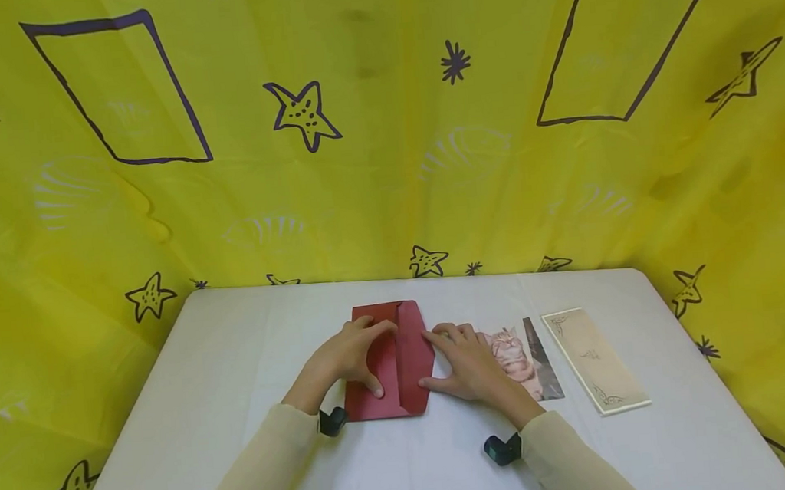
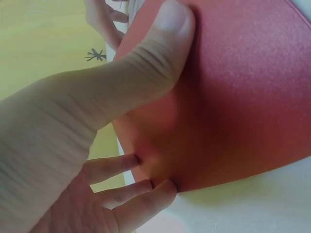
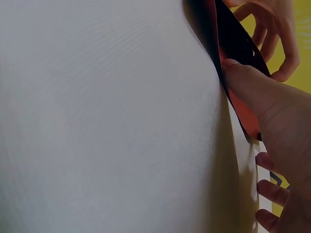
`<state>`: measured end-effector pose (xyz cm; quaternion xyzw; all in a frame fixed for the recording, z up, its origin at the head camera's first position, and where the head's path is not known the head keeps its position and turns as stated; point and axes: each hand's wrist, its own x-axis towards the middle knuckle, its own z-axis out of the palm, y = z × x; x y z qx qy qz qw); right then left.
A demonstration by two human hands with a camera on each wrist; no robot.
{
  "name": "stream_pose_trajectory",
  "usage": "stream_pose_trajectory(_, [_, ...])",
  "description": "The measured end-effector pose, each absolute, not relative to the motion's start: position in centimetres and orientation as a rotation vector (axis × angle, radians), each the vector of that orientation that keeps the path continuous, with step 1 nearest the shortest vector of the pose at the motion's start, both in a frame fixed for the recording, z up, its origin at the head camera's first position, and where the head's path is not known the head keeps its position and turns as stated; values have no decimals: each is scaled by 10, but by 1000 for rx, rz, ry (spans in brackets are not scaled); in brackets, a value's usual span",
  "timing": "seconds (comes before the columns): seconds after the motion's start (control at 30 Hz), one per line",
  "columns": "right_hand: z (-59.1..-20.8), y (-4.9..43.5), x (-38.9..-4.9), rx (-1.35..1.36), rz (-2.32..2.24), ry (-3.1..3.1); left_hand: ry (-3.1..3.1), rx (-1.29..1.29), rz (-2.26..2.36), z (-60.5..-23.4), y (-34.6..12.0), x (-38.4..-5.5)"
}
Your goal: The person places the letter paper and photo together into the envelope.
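Note:
A red envelope [image 1: 383,365] lies on the white table, its flap [image 1: 415,358] folded out to the right. My left hand [image 1: 353,357] is spread over the body of the envelope. In the left wrist view the thumb [image 2: 170,29] lies on the red paper and the other fingertips [image 2: 167,187] rest at its edge. My right hand [image 1: 467,362] touches the flap's outer edge with thumb and index finger spread apart. The right thumb [image 3: 238,70] overlaps the flap in the right wrist view, while the other fingers extend along the table side.
Right of the right hand, partly covered by it, lies a picture of a cat [image 1: 511,351]. Farther right is a cream card [image 1: 597,360] with ornate corners. The white table [image 1: 255,348] is backed by a yellow curtain [image 1: 388,184] with starfish drawings.

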<state>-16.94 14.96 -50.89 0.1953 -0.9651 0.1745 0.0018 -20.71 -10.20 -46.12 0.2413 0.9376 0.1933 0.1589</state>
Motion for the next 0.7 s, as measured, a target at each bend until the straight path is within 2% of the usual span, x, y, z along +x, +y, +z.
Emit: stream_pose_trajectory(0.7, [-508, 151, -170, 631, 622, -3006, 2716, 710, 535, -462, -101, -204])
